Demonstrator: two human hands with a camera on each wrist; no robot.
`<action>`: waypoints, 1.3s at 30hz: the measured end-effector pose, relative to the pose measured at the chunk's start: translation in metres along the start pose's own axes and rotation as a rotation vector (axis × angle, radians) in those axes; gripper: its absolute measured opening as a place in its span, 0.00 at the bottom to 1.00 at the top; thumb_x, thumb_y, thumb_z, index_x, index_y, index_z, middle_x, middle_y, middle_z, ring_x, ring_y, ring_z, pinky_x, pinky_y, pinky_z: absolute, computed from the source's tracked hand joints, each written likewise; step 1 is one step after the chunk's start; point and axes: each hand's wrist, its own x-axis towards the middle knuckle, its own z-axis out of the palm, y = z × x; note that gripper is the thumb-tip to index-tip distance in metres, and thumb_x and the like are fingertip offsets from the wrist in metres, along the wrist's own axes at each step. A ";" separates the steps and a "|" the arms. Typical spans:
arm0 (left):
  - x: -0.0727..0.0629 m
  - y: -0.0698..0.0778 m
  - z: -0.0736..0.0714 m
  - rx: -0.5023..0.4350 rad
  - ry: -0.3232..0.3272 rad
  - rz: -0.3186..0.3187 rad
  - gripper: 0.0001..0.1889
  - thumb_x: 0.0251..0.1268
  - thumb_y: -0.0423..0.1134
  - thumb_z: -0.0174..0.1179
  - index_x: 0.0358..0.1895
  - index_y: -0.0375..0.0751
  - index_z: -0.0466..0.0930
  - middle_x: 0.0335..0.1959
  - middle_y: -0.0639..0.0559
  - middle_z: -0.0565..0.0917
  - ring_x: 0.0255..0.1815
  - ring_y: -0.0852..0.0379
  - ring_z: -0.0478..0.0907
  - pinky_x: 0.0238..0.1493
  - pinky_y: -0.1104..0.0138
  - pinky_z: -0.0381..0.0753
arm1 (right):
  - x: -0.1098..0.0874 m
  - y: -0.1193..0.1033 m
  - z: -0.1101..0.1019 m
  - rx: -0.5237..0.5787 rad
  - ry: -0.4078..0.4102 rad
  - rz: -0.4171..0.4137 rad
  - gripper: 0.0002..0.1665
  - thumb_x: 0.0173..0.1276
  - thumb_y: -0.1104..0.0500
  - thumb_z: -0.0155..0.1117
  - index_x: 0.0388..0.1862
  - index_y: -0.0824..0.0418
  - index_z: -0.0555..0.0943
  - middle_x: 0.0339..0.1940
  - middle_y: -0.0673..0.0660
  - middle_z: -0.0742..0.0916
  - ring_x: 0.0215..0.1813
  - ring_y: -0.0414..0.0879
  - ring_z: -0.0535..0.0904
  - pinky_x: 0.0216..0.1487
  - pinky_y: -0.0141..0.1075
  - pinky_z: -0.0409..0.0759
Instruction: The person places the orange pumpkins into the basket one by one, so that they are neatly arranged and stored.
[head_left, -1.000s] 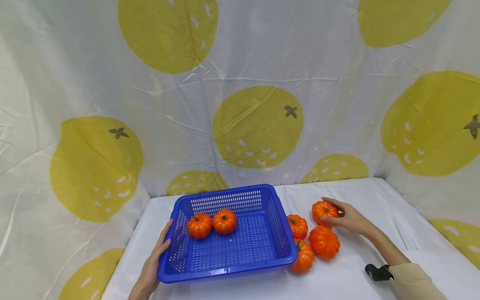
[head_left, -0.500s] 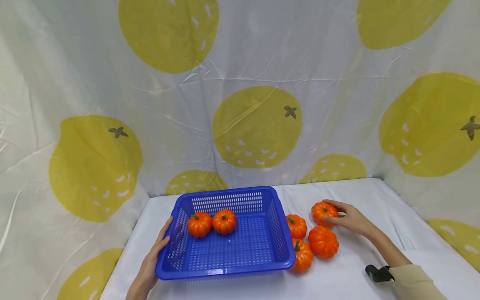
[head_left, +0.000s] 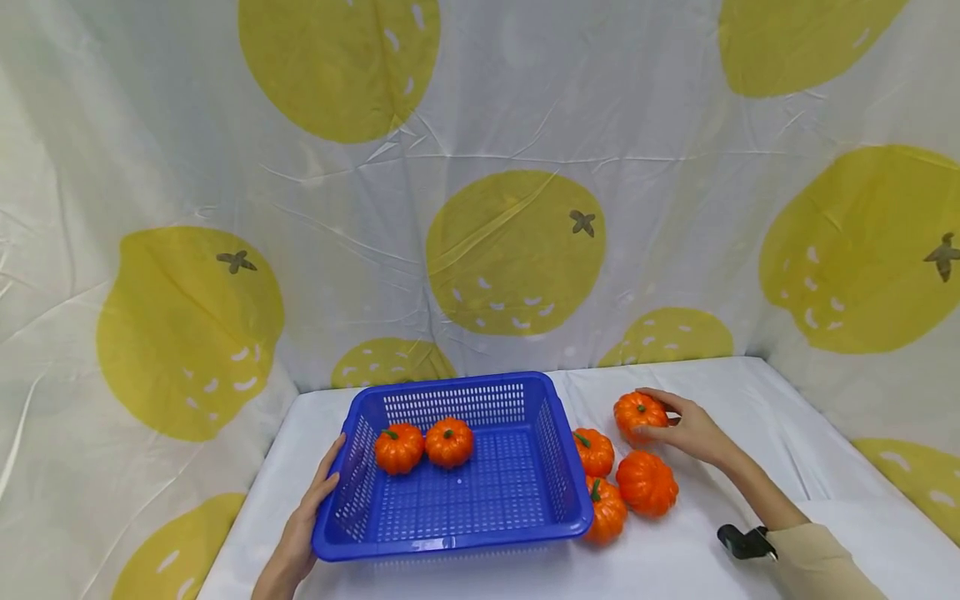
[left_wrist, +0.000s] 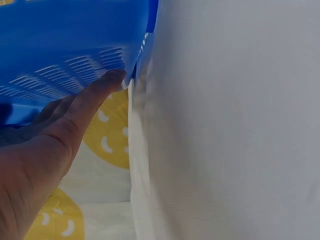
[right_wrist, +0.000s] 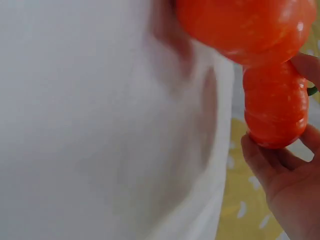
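Note:
My left hand (head_left: 306, 512) rests along the left outer wall of a blue plastic basket (head_left: 495, 492), its fingers extended; in the left wrist view the fingertips (left_wrist: 116, 77) touch the slotted side. Two orange toy pumpkins with green stems, a left one (head_left: 399, 450) and a right one (head_left: 449, 442), sit inside near the basket's left. On the right, my right hand (head_left: 696, 432) grips another small pumpkin (head_left: 637, 415) between thumb and fingers. That same pumpkin (right_wrist: 275, 107) shows side-on in the right wrist view, below a nearer pumpkin (right_wrist: 250, 30).
Right of the basket lie three more pumpkins: a back one (head_left: 594, 454), a front one (head_left: 606, 512), and one without a visible stem (head_left: 647, 484). A white cloth covers the table (head_left: 727, 400). Lemon-printed curtains (head_left: 517, 250) enclose the back and sides.
The pumpkin in my right hand has shifted slightly left and away from me, the hand moving with it. Earlier the basket's near edge came down slightly; my left hand stays beside it.

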 end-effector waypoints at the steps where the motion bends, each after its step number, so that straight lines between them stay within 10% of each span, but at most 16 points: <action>1: 0.000 0.000 0.000 0.003 0.001 0.001 0.31 0.86 0.52 0.33 0.86 0.63 0.39 0.88 0.48 0.30 0.85 0.36 0.30 0.77 0.31 0.29 | 0.002 -0.005 -0.001 0.019 -0.003 -0.015 0.42 0.69 0.49 0.73 0.77 0.62 0.70 0.70 0.70 0.79 0.60 0.61 0.81 0.49 0.28 0.82; 22: 0.000 -0.001 0.004 0.010 0.031 0.008 0.31 0.85 0.51 0.34 0.86 0.62 0.41 0.88 0.47 0.32 0.85 0.35 0.30 0.77 0.30 0.30 | 0.069 -0.122 0.023 0.245 -0.229 -0.278 0.41 0.71 0.56 0.70 0.79 0.60 0.68 0.77 0.67 0.73 0.65 0.60 0.80 0.58 0.36 0.83; 39: -0.004 0.000 0.013 0.047 0.050 0.000 0.32 0.85 0.52 0.34 0.86 0.59 0.40 0.88 0.47 0.33 0.86 0.35 0.27 0.77 0.30 0.25 | 0.093 -0.167 0.069 0.237 -0.369 -0.180 0.42 0.63 0.49 0.78 0.75 0.55 0.74 0.64 0.58 0.86 0.59 0.50 0.83 0.61 0.42 0.83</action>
